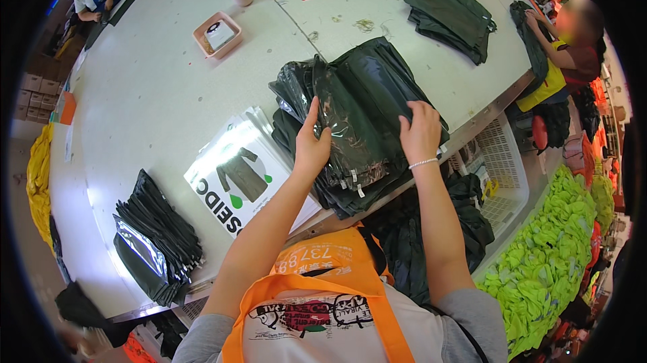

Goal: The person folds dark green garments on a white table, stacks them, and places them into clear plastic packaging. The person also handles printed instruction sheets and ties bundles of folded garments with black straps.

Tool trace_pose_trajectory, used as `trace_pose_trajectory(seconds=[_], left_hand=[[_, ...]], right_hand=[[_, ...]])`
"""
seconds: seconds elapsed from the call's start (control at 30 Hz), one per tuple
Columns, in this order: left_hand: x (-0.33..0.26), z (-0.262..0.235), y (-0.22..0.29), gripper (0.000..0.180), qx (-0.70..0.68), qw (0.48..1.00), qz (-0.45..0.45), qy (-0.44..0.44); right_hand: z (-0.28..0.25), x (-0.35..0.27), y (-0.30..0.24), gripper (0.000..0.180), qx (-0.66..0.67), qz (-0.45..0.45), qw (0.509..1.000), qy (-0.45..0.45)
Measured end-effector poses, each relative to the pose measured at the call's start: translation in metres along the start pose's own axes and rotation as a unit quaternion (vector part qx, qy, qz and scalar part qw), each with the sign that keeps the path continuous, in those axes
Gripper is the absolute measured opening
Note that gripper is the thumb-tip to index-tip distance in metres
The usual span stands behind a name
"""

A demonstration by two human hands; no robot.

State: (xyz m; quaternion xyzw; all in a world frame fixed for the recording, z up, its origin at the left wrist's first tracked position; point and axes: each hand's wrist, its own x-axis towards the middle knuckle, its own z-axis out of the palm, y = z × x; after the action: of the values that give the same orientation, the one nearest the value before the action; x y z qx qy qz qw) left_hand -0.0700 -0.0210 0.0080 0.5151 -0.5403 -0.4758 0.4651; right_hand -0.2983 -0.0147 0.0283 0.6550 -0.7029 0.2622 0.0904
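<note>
So the main thing here is the stack of dark green bagged garments (364, 120), sitting on the white table (155, 86) right at its near edge, dead centre of the view. The left hand (311, 148) grips the stack's left side, fingers curled up onto the shiny plastic and thumb pressed against it. The right hand (420, 135) lies mostly flat on top over at 3 o'clock of the pile, fingers spread and not closed around anything.

Looks to me like the squaring-up or sorting step, with the pile being steadied. Next move probably needs a firm pinch on just the top bag, since that plastic looks slippery.

Going outward: printed insert sheets (242, 177) at 9 o'clock of the stack, another bagged bundle (156, 238) at 8, a folded dark pile (450, 18) at 1, and a pink tray (217, 34) at 11.
</note>
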Motion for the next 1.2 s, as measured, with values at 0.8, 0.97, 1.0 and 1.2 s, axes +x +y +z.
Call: trace_pose_trajectory(seconds=[0.8,0.97,1.0,1.2], left_hand=[[0.004,0.002,0.003,0.078,-0.02,0.997,-0.002,-0.074],[0.005,0.0,-0.008,0.064,0.025,0.997,0.024,-0.065],[0.005,0.001,-0.008,0.063,-0.008,0.998,-0.017,-0.061],[0.006,0.01,-0.026,0.062,0.021,0.999,-0.038,0.02]], right_hand=[[0.003,0.014,0.038,0.029,0.015,0.034,0.996,-0.085],[-0.016,0.01,-0.014,0.008,0.062,-0.087,0.994,0.022],[-0.022,0.001,-0.028,0.008,0.087,-0.021,0.993,-0.08],[-0.017,-0.038,-0.081,0.023,0.224,-0.07,0.917,-0.323]])
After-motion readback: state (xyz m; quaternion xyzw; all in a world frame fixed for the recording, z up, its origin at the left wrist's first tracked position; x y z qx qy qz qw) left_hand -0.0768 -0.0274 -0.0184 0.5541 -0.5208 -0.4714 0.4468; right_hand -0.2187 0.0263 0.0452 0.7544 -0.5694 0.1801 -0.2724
